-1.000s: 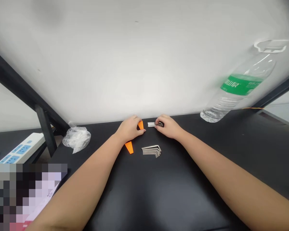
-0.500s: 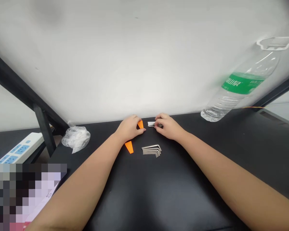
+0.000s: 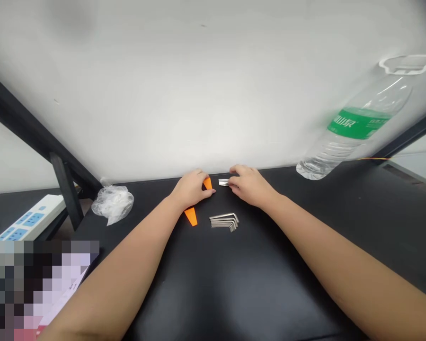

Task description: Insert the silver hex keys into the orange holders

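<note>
My left hand (image 3: 190,188) is closed around an orange plastic holder (image 3: 208,183) near the wall, its thumb along the near side. A second orange piece (image 3: 190,217) lies on the table just below that wrist. To the right, my right hand (image 3: 249,186) has thumb and fingers closed at the right end of a row of silver hex keys (image 3: 223,182), whose bent ends are hidden behind the fingers. Nearer to me, several more hex keys (image 3: 223,222) lie side by side, short arms at the right.
A crumpled clear plastic bag (image 3: 112,203) sits at the left, near a black metal frame and a white power strip (image 3: 30,219). At the right, a large clear bottle (image 3: 358,123) with a green label stands against the wall. The table (image 3: 213,289) is black.
The fingers of my right hand have shifted slightly over the far hex keys, covering their bent ends more. My left hand stays on the orange holder.
</note>
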### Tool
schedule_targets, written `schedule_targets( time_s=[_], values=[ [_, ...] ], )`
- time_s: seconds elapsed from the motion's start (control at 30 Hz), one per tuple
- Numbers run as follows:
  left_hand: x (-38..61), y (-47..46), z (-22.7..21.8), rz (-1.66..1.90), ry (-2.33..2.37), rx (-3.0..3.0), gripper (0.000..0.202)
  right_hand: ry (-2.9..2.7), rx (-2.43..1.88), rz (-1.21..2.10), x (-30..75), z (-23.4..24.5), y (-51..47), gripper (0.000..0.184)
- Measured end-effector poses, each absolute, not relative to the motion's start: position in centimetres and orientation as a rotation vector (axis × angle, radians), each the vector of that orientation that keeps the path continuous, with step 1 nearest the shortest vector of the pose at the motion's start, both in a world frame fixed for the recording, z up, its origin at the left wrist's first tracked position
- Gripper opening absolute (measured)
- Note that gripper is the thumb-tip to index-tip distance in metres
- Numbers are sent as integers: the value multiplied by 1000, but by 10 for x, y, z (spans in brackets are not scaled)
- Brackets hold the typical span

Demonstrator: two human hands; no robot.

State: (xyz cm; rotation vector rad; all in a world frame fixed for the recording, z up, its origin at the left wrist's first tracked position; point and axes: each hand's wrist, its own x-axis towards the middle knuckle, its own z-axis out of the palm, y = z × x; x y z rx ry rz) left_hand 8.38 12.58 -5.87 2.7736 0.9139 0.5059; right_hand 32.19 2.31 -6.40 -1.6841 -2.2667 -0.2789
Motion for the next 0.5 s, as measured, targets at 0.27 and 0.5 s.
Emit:
schedule_targets(
  time_s=[0.27, 0.5],
  values=[
    [84, 125, -57, 496, 910, 2761, 39, -2246, -1646, -204, 322, -66, 24, 16],
    [84, 127, -61, 515, 894, 2758, 39, -2227, -1625, -158, 321, -71, 26, 16]
  ],
)
